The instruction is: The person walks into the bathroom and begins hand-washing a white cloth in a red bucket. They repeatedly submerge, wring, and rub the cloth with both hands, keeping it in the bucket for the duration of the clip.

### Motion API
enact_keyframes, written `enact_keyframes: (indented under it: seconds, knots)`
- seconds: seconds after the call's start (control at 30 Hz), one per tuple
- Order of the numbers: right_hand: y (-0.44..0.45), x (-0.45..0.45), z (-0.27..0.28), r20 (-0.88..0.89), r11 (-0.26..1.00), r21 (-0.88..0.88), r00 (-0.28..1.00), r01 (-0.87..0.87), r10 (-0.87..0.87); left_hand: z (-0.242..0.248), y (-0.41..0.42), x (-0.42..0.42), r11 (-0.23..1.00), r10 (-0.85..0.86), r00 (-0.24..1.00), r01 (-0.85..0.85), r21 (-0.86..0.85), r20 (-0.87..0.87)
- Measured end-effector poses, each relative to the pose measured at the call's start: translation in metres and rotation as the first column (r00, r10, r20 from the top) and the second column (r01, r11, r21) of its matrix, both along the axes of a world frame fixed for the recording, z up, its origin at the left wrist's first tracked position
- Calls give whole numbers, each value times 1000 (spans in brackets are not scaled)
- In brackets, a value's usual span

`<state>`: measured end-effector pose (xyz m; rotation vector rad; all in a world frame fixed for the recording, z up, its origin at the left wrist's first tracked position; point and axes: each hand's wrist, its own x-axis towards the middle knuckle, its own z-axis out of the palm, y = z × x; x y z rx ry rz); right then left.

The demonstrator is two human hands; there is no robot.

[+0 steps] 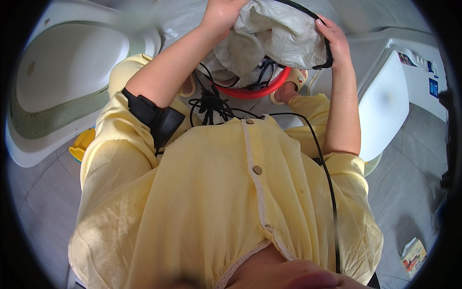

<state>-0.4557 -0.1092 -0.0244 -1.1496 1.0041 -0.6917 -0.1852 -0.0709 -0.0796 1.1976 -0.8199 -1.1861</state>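
A white woven-fabric bag (288, 39) with black edging is stretched between my two hands at the top of the view. My left hand (224, 14) grips its left side, partly cut off by the frame's upper edge. Along the right side, my right hand (336, 39) holds the black-trimmed edge, thumb over the trim. Beneath hang folds of whitish fabric, over a round container with a red rim (252, 94). Dark straps or cords (266, 72) show inside that rim; the rest of the contents is hidden by the fabric.
A bundle of black cable (213, 104) lies between my legs and the red rim. A white-and-green tub (72, 68) stands left, with a yellow plastic item (83, 144) below. At right are a white plastic fixture (382, 104), a bottle (415, 59) and a small carton (413, 257).
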Motion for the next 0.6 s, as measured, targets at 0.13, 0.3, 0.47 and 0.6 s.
enact_keyframes:
  seconds: [0.13,0.3,0.47,0.6]
  knots:
    - [1,-4,0,-53,998,-13,996,69,-69,-3,-1,-2,998,-62,997,63,15,-49]
    - [-2,-6,-4,-65,998,-40,996,54,-56,-5,-1,-2,994,-108,968,105,-28,-227]
    - [-2,-10,-3,46,999,9,998,-53,53,-11,-1,1,994,-111,960,113,-10,-256]
    - [-3,-14,0,120,983,37,977,-179,174,-15,-3,1,996,-85,961,88,-1,-262]
